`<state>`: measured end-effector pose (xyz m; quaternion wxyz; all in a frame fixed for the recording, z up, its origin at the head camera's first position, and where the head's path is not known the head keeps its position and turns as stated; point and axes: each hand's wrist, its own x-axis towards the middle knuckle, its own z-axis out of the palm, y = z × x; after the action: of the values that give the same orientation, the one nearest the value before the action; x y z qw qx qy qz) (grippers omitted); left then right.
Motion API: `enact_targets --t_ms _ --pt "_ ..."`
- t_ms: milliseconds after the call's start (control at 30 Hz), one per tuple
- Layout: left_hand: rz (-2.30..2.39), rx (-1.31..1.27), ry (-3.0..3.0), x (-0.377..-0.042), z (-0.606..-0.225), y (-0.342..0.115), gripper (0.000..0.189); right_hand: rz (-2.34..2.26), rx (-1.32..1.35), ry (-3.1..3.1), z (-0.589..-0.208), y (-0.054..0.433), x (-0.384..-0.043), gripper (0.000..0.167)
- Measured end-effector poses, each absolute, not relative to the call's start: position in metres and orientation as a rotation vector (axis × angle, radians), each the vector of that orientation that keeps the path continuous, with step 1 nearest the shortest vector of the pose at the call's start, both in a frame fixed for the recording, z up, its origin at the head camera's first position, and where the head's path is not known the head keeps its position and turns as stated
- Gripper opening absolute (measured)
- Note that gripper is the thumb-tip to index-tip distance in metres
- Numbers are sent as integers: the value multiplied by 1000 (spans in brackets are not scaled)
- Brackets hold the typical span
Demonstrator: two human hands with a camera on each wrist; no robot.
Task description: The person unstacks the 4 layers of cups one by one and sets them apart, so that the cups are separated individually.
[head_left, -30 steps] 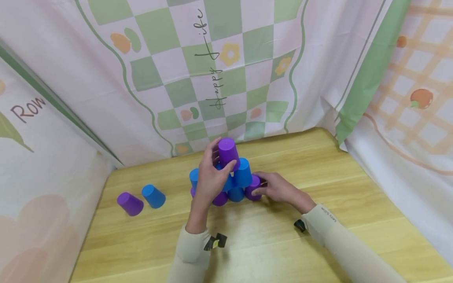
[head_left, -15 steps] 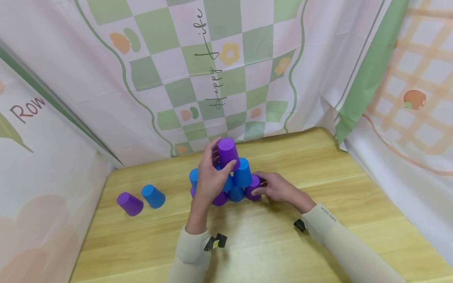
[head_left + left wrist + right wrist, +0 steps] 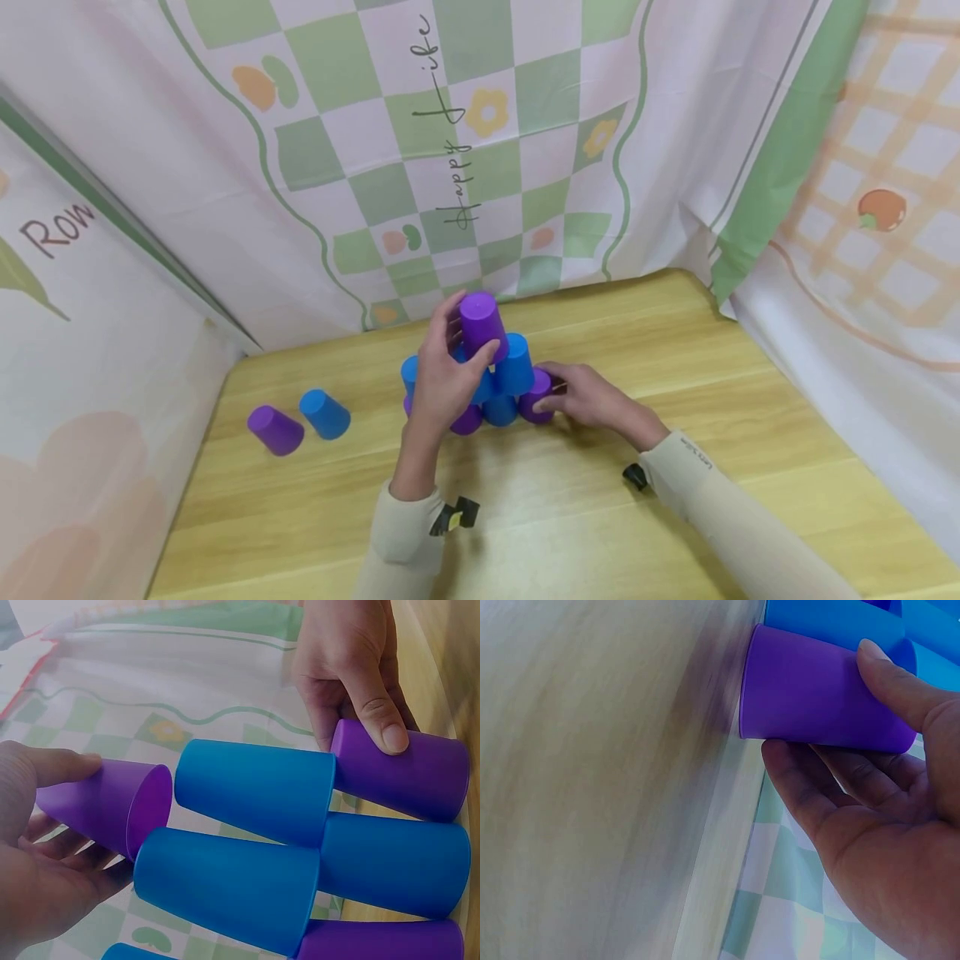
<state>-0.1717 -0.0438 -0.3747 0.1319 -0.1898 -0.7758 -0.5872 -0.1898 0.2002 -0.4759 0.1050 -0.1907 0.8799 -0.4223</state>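
Note:
My left hand (image 3: 445,379) grips an upside-down purple cup (image 3: 480,321) at the peak of a cup pyramid. In the left wrist view its rim is right at the bases of two blue cups, the upper one (image 3: 255,791) and the lower one (image 3: 225,889). My right hand (image 3: 592,398) holds the purple cup (image 3: 817,690) at the right end of the bottom row, thumb on one side and fingers on the other. Beside that cup in the bottom row stand a blue cup (image 3: 499,409) and a purple cup (image 3: 467,420). My left hand hides part of the pyramid's left side in the head view.
To the left on the wooden table (image 3: 300,517) stand another purple cup (image 3: 276,431) and another blue cup (image 3: 326,415), both upside down. A patterned curtain (image 3: 465,167) hangs behind the table, with further cloth at both sides.

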Motion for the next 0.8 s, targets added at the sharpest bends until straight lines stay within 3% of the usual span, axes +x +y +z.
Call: enact_targets --t_ms 800 --pt "-1702 -516 -2197 -155 -369 -59 70 -1249 -573 2594 -474 200 -190 46"
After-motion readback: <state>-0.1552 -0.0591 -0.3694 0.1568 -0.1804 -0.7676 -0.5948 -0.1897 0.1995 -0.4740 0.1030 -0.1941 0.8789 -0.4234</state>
